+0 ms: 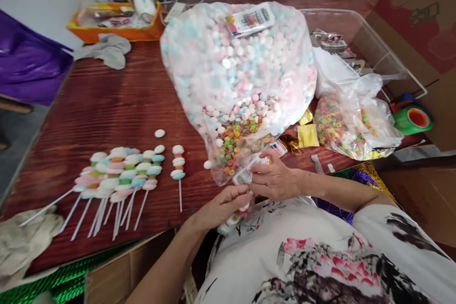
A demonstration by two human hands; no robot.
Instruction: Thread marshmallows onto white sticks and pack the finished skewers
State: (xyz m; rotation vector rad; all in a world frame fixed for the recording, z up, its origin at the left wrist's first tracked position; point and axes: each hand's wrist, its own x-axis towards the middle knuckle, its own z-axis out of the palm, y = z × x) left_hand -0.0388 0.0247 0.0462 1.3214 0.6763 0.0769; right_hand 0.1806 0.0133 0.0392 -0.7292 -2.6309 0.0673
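Observation:
My left hand is closed near my lap, around a candy skewer that seems to be in clear plastic. Close against it, my right hand has its fingers curled; what they pinch is hidden. Under my right fingers lie printed plastic packets. Beyond both hands spreads a big clear bag of pastel marshmallow-like candies, with colourful ring candies near its mouth. On the left, several finished candy skewers lie in a pile, and a single candy skewer lies apart.
An orange tray of odds and ends stands at the back left, a grey cloth before it. To the right are a clear bin, a bag of ring candies, gold squares and green tape.

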